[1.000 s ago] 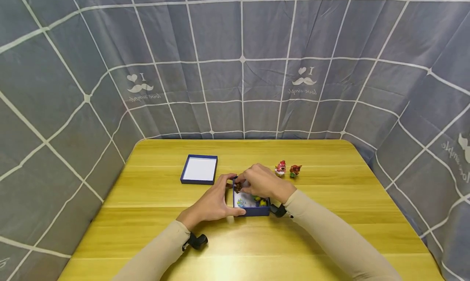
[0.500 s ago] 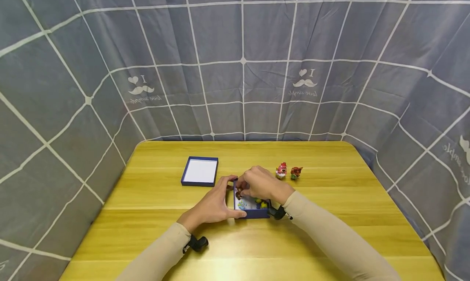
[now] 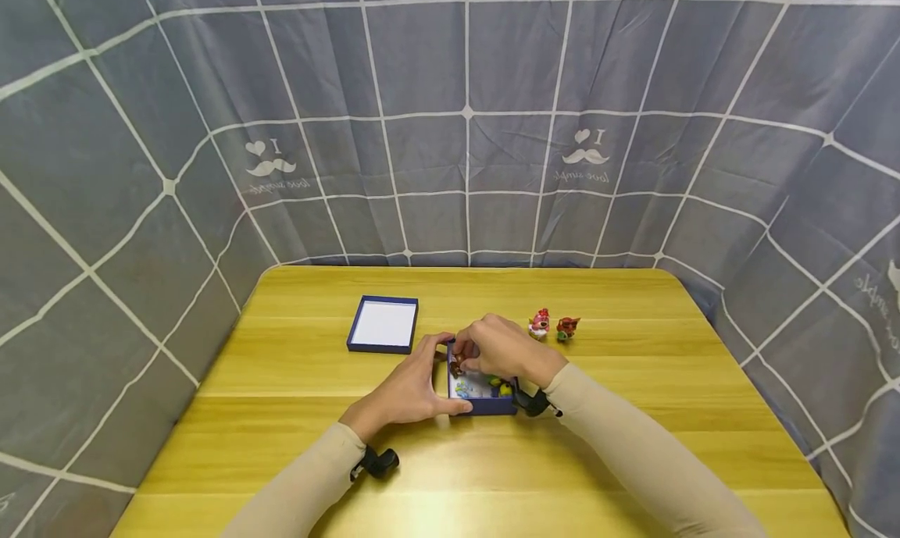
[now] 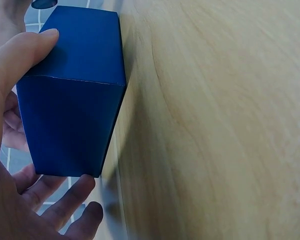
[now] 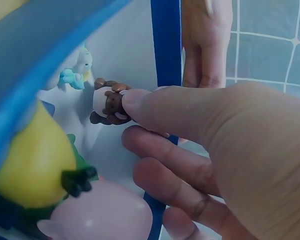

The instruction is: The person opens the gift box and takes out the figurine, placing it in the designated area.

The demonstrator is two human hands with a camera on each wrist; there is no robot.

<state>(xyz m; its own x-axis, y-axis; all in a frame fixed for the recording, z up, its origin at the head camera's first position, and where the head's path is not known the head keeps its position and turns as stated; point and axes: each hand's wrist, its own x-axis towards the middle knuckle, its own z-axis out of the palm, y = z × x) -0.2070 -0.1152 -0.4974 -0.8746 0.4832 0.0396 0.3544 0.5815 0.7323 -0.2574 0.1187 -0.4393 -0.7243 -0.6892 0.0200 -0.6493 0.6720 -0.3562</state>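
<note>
My left hand point(image 3: 411, 386) grips a blue box point(image 3: 492, 406) by its left end, thumb on the near wall and fingers reaching to the far corner. In the left wrist view, the box's outer walls point(image 4: 72, 125) lie between thumb and fingers. Inside the white-lined box, my right hand point(image 3: 499, 347) pinches a small brown bear figurine point(image 5: 102, 105) with a white body, thumb on its head. Beside it in the right wrist view are a light-blue figurine point(image 5: 80, 70), a yellow one point(image 5: 35, 160) and a round pink one point(image 5: 100, 215). The right hand hides part of the box.
A shallow blue lid point(image 3: 383, 323) with a white inside lies on the wooden table point(image 3: 436, 475), left of the box and farther back. Behind the right hand stand a pink figurine point(image 3: 539, 324) and a reddish-brown one point(image 3: 566, 329). A grey checked curtain point(image 3: 422, 155) surrounds the table.
The brown bear figurine has shifted slightly toward me inside the box, with the right fingers on it. The left hand keeps its grip on the box.
</note>
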